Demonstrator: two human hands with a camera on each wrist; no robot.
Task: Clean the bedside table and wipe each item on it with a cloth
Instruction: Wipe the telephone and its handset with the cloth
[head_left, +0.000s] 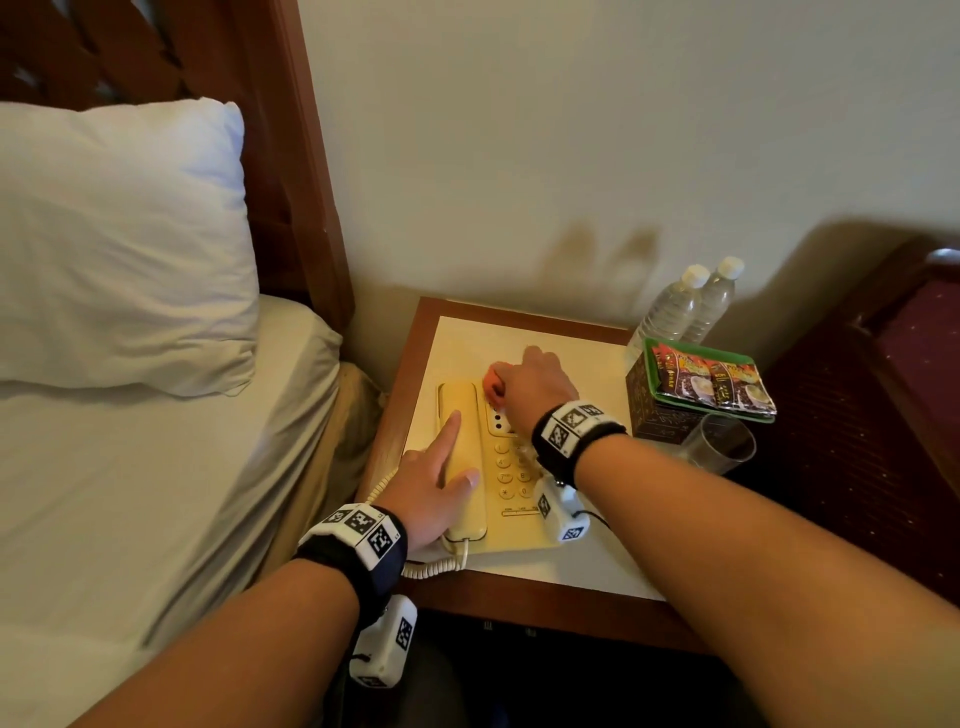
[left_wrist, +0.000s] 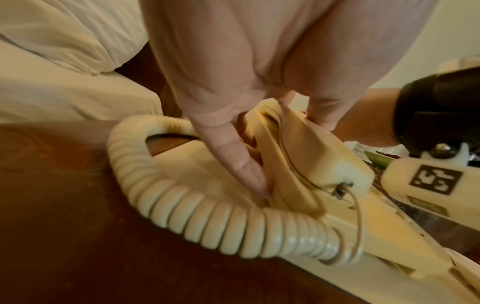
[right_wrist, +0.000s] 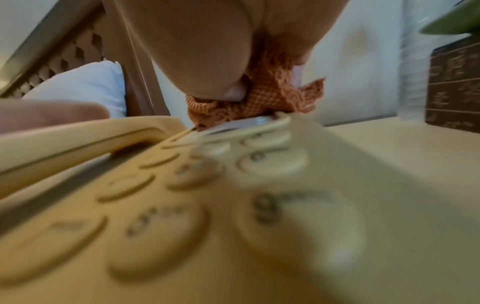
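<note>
i hold my right hand (head_left: 535, 382) bunched on the cloth (head_left: 491, 387) at the phone's (head_left: 511, 483) far end; its keypad apparently runs back toward me; my left hand (head_left: 431, 488) lies flat along the handset (head_left: 462, 457).

Bare forearms; each wrist wears a black band (head_left: 582, 441) with white square-patterned marker blocks (head_left: 384, 644).

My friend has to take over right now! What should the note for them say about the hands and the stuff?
Left hand: rests on the phone's handset, index finger straight along it, steadying it.
Right hand: grips the orange cloth and presses it on the top end of the phone.
Phone sits on the bedside table.
Two water bottles, a box with sachets and a glass stand to the right.
Done: I cannot tell.
Left: finish the phone, then check the rest.
</note>
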